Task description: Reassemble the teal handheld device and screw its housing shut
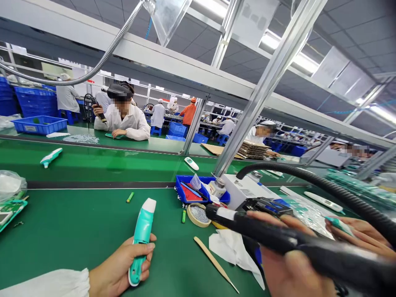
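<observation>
My left hand (pixel 123 260) grips a teal-and-white handheld thermometer (pixel 144 225), its white probe end pointing up and an open battery compartment in the lower handle. Fingers of my right hand (pixel 297 264) wrap round a thick black rod-shaped tool (pixel 278 235) with a white band near its tip; blur hides its exact kind. The tip points left, above a tape roll (pixel 198 215) that holds small metal pieces. Two green batteries lie on the mat, one battery (pixel 130 197) behind the thermometer and another battery (pixel 183 216) beside the roll. A pale wooden stick (pixel 215 264) lies between my hands.
A blue tray (pixel 192 200) holds tools and a bottle. Behind my right hand stands a white box (pixel 249 189) under a black corrugated hose (pixel 303 171). Another person's hand (pixel 368 235) holds a teal-and-white piece at far right. White tissue (pixel 230 249) lies near the wooden stick.
</observation>
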A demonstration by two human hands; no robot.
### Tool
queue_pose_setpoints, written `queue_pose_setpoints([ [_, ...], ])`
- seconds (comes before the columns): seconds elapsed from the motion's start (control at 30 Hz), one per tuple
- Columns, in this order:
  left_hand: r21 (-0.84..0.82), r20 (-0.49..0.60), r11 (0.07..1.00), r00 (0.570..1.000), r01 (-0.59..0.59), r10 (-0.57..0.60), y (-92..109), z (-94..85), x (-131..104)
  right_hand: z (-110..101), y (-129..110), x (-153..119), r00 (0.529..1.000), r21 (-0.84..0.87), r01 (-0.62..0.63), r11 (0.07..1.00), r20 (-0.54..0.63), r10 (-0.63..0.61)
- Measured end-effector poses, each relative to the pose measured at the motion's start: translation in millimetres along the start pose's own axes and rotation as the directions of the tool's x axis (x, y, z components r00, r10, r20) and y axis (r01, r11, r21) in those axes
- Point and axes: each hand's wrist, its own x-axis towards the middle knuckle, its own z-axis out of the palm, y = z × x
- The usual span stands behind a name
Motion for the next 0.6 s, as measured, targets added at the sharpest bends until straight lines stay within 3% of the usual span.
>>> queue_pose_setpoints([
  [0.07,0.000,0.044,1.000,0.999,0.021,-0.021,-2,7.6,5,15,11,14,0.952,0.230,-0.061,0.971,-0.278,0.126],
  [0.17,0.009,0.102,1.000,0.994,0.025,-0.026,-5,7.8,6,38,40,29,0.871,0.356,-0.044,0.934,-0.444,0.210],
  [0.37,0.009,0.080,1.000,0.996,0.022,-0.023,-2,0.8,6,58,87,30,0.912,0.241,-0.041,0.970,-0.389,0.135],
  [0.6,-0.008,0.114,0.997,0.990,0.081,-0.080,-1,2.8,12,62,111,28,0.911,0.210,-0.074,0.975,-0.383,0.152],
])
